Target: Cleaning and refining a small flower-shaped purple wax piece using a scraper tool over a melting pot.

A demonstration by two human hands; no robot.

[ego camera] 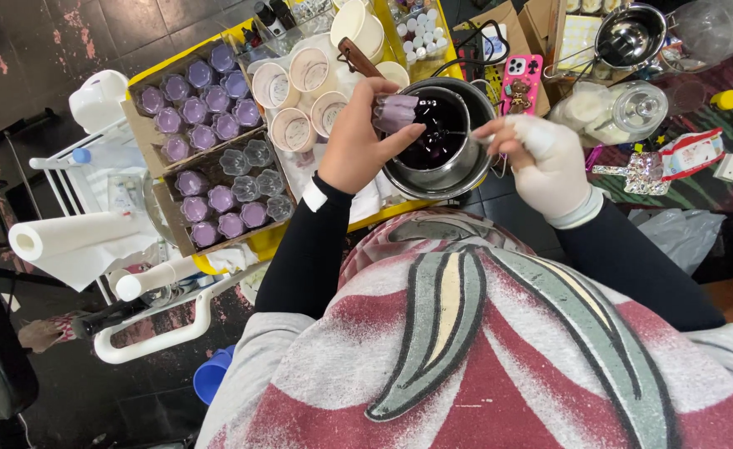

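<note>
The left hand (362, 137) grips a small purple cup (395, 111), tipped sideways over the near left rim of the metal pot (441, 170) of dark liquid; the gloved right hand (545, 162) pinches a thin stick by the pot's right rim.

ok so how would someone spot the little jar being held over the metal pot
Start at the round metal pot of dark purple liquid in the middle of the yellow table. Over its left rim the bare left hand grips a small jar coated pale purple, tipped on its side. Unlike the purple-filled jars upright in the cardboard trays to the left, it is the only one off the table.
</note>
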